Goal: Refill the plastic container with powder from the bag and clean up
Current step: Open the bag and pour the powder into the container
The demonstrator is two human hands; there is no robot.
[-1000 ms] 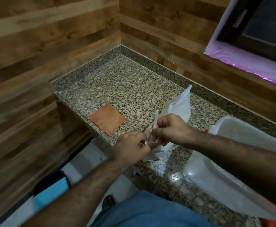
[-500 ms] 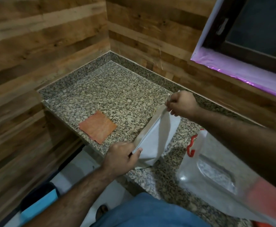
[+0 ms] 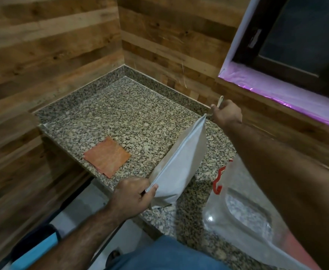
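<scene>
Two hands hold the white bag (image 3: 181,164) upright on the granite counter (image 3: 120,117): left hand (image 3: 132,197) pinches its near corner, right hand (image 3: 227,114) grips a torn strip (image 3: 220,100) at the far corner. Clear plastic container (image 3: 243,217) stands just beside.

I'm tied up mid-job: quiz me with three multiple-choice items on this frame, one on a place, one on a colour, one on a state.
1. Where does the orange cloth lie?
A. on the counter near its left edge
B. inside the container
C. on the windowsill

2. What colour is the bag?
A. black
B. white
C. green

3. What is the right hand doing?
A. resting flat on the counter
B. holding the cloth
C. gripping a torn strip at the bag's far top corner

Answers: 1 A, it sits flat on the granite counter; 2 B, pale white film; 3 C, while the left hand pinches the near corner.
</scene>
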